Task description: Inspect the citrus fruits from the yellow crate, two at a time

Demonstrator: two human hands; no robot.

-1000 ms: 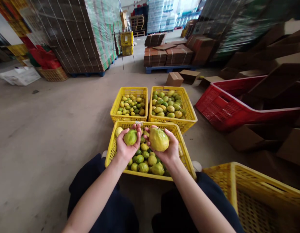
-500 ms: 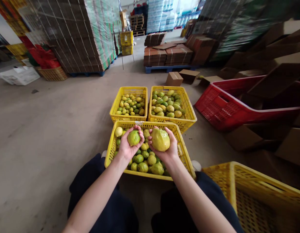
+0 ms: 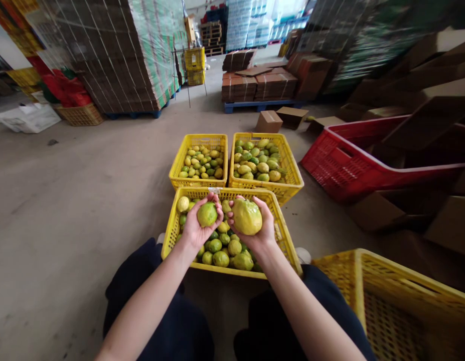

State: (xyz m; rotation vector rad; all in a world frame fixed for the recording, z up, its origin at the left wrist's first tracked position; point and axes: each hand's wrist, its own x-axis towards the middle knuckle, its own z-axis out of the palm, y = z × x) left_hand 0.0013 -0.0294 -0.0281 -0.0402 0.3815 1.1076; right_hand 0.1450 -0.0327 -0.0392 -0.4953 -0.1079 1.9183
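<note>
My left hand (image 3: 195, 231) is closed round a small green lemon (image 3: 207, 214), palm up. In my right hand (image 3: 265, 233) rests a much larger, lumpy yellow-green lemon (image 3: 247, 216), the fingers curled round its underside. Both hands are held over the near yellow crate (image 3: 288, 240), which holds many green and yellow lemons (image 3: 220, 258). Part of that fruit is hidden by my hands and forearms. Just beyond stand two more yellow crates, the left one (image 3: 174, 173) with smaller lemons and the right one (image 3: 294, 175) with larger ones.
A yellow crate (image 3: 358, 281) stands at my right knee. Further right, a red crate (image 3: 330, 165) holds cardboard, with loose cartons around it. Flattened cardboard (image 3: 275, 85) lies stacked on a blue pallet ahead. A wrapped pallet stack (image 3: 115, 55) rises at the left.
Both hands still hold the same two lemons. The larger lemon is turned slightly in my right hand, and the whole view has shifted a little.
</note>
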